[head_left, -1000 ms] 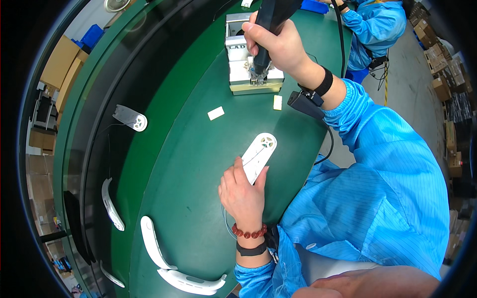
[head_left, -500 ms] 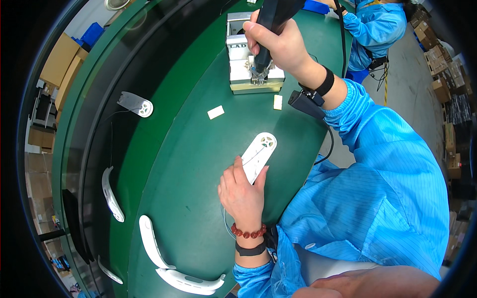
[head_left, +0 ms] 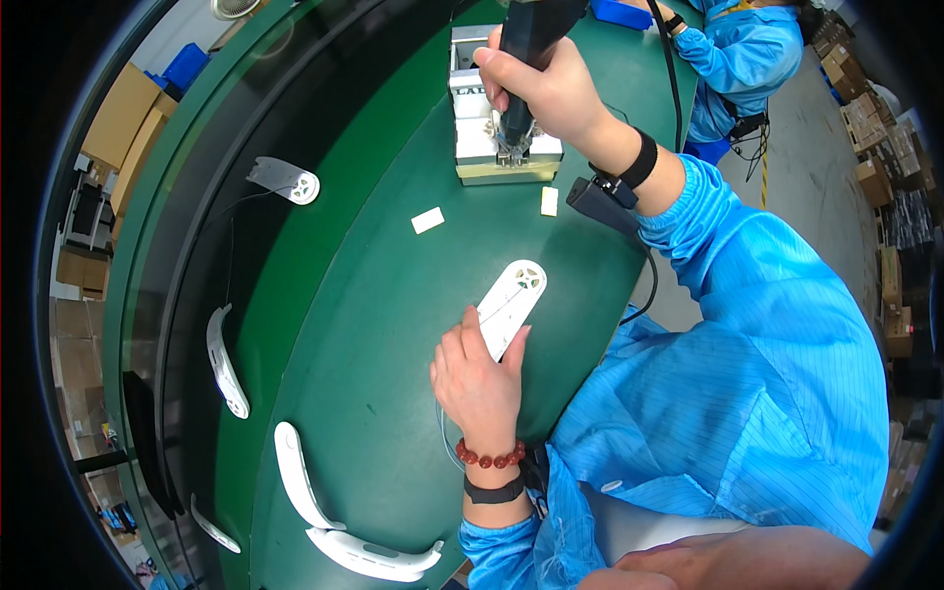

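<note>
My right hand (head_left: 556, 93) is wrapped round a black handheld power screwdriver (head_left: 531, 44). Its tip points down at the front of a white and grey box-shaped machine (head_left: 474, 143), which looks like a screw feeder; whether the tip touches it I cannot tell. On the green table my left hand (head_left: 477, 379) grips the near end of a long white plastic housing (head_left: 511, 300) between thumb and fingers. A round spoked opening shows at the housing's far end, and a thin wire runs along its face. My palm hides the near end.
Two small pale rectangular pieces (head_left: 428, 220) lie before the machine. Curved white plastic shells (head_left: 374, 556) rest at the near left. On the green conveyor beyond are more white parts (head_left: 295, 183). A co-worker in blue (head_left: 742, 59) sits at the far right, near a blue bin (head_left: 621, 13).
The white parts on the conveyor have shifted away from me, toward the far end. My right hand and the screwdriver have moved very slightly left; my left hand stays on the housing.
</note>
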Demonstrator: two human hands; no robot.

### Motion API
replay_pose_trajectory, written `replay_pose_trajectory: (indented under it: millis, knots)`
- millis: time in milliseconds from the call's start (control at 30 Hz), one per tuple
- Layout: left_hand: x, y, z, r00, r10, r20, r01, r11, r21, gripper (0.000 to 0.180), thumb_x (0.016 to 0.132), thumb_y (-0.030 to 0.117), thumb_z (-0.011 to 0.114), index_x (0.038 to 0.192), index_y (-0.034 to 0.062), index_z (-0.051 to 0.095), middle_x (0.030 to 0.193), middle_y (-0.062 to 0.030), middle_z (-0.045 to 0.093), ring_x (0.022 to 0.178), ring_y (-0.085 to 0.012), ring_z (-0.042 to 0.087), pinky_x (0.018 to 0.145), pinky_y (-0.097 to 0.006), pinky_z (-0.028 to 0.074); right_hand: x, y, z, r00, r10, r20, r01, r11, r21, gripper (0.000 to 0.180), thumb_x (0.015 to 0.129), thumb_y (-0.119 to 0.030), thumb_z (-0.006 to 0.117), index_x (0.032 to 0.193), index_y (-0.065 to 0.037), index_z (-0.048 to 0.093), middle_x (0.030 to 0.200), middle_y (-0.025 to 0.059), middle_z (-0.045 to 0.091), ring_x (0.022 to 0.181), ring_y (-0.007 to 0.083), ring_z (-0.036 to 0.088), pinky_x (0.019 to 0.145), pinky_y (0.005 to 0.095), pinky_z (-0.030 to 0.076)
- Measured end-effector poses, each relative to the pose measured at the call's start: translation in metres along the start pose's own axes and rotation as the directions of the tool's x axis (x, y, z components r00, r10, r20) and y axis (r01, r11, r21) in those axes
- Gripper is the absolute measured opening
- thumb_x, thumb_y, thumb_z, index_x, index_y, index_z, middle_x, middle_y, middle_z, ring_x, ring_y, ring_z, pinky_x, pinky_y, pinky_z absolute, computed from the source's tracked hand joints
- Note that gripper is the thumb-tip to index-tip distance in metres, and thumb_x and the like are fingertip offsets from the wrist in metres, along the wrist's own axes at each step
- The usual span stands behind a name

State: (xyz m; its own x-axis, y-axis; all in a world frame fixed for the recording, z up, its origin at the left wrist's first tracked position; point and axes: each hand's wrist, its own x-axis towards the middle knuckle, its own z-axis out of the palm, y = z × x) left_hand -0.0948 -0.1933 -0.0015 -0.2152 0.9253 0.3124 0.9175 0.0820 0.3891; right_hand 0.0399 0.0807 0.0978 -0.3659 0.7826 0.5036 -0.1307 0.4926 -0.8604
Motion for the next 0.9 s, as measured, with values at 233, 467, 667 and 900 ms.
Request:
replay_pose_trajectory:
  millis: [233,467,667,900]
  knots:
    - [0.002,0.001,-0.002,1.0,0.011,-0.004,-0.011,1.0,0.018,0.067,0.078,0.048,0.087,0.128,0.0069,0.067,0.102,-0.0075,0.064,0.088,-0.0271,0.064,0.076,-0.041,0.051,-0.013,0.004,0.008,0.98,0.184,0.072,-0.185,0.983,0.008,0.022,0.098,-0.019,0.069,0.083,-0.004,0.062,0.069,0.003,0.063,0.06,0.0095,0.06,0.059,0.0272,0.049]
    - [0.003,0.002,-0.002,1.0,0.002,-0.003,-0.002,1.0,0.019,0.067,0.078,0.047,0.088,0.127,0.0067,0.067,0.103,-0.0074,0.064,0.089,-0.0274,0.065,0.077,-0.041,0.052,-0.076,-0.022,0.013,0.964,0.2,0.176,-0.249,0.913,0.324,0.017,0.097,-0.014,0.07,0.086,-0.005,0.06,0.067,0.0035,0.062,0.056,0.0104,0.06,0.055,0.0272,0.047]
    - [0.005,0.007,-0.005,1.0,-0.025,0.016,0.025,1.0,0.009,0.066,0.078,0.044,0.088,0.127,0.0062,0.067,0.107,-0.0079,0.066,0.094,-0.0285,0.066,0.081,-0.042,0.053,-0.109,-0.043,0.015,0.936,0.138,0.324,-0.263,0.884,0.386,0.019,0.101,-0.012,0.064,0.102,-0.003,0.047,0.069,0.0083,0.06,0.057,0.013,0.056,0.055,0.0299,0.047]
    - [0.013,0.013,-0.011,0.997,-0.051,0.059,0.05,0.999,0.017,0.067,0.078,0.044,0.088,0.128,0.0059,0.066,0.108,-0.0083,0.066,0.095,-0.0293,0.066,0.081,-0.042,0.052,-0.109,-0.03,0.017,0.921,0.182,0.343,-0.312,0.875,0.371,0.02,0.101,-0.013,0.065,0.099,-0.003,0.047,0.07,0.0072,0.061,0.058,0.0114,0.056,0.056,0.0296,0.049]
